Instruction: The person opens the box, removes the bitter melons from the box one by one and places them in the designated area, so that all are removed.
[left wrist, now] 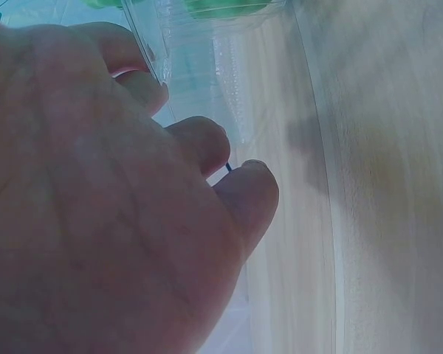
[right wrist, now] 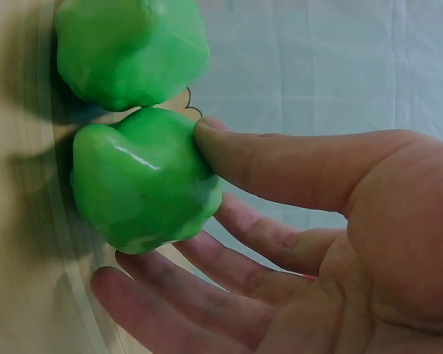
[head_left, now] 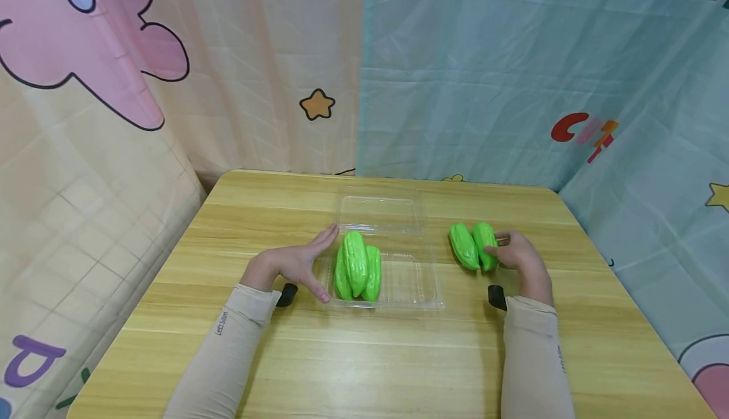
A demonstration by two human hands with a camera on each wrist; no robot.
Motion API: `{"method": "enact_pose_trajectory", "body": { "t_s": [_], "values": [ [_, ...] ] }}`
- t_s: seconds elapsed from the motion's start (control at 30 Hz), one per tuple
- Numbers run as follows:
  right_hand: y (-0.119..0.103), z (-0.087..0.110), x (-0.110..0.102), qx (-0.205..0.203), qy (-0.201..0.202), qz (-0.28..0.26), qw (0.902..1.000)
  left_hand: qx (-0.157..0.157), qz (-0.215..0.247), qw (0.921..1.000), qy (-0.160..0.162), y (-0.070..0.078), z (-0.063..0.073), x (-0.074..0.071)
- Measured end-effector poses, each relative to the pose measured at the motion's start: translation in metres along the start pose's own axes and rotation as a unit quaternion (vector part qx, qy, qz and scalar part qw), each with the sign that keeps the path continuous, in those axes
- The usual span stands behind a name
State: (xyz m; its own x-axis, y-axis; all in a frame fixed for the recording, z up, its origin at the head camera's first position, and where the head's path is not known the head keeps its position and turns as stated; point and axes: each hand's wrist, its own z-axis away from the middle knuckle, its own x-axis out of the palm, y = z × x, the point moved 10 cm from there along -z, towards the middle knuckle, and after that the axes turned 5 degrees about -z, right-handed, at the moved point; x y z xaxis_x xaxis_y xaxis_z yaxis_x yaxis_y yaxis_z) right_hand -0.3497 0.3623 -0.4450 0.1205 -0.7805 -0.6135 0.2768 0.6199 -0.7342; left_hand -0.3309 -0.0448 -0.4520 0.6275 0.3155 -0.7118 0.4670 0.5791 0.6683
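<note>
- Beside the clear tray, the left hand rests flat and relaxed against its left wall.
- Right of the tray, the right hand pinches one green gourd; another gourd touches it.
- Seemingly three packed gourds fill the tray; two remain outside.

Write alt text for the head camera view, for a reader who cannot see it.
A person's right hand grips one of two glossy green ridged toy gourds lying on a light wooden table. The left hand rests flat-fingered against the left edge of a clear plastic clamshell tray, its lid open, holding three more green gourds. Cartoon-printed curtains hang behind.
</note>
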Motion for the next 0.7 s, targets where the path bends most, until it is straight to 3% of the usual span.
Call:
{"method": "enact_pose_trajectory", "body": {
  "t_s": [0.27, 0.7],
  "values": [
    [0.006, 0.002, 0.003, 0.027, -0.018, -0.029, 0.9991, -0.003, 0.0, 1.0, 0.0, -0.001, 0.0, 0.0],
    [0.0, 0.011, -0.008, 0.028, -0.002, 0.029, 0.9992, -0.002, -0.002, 1.0, 0.001, 0.0, 0.0, 0.0]
  ]
}}
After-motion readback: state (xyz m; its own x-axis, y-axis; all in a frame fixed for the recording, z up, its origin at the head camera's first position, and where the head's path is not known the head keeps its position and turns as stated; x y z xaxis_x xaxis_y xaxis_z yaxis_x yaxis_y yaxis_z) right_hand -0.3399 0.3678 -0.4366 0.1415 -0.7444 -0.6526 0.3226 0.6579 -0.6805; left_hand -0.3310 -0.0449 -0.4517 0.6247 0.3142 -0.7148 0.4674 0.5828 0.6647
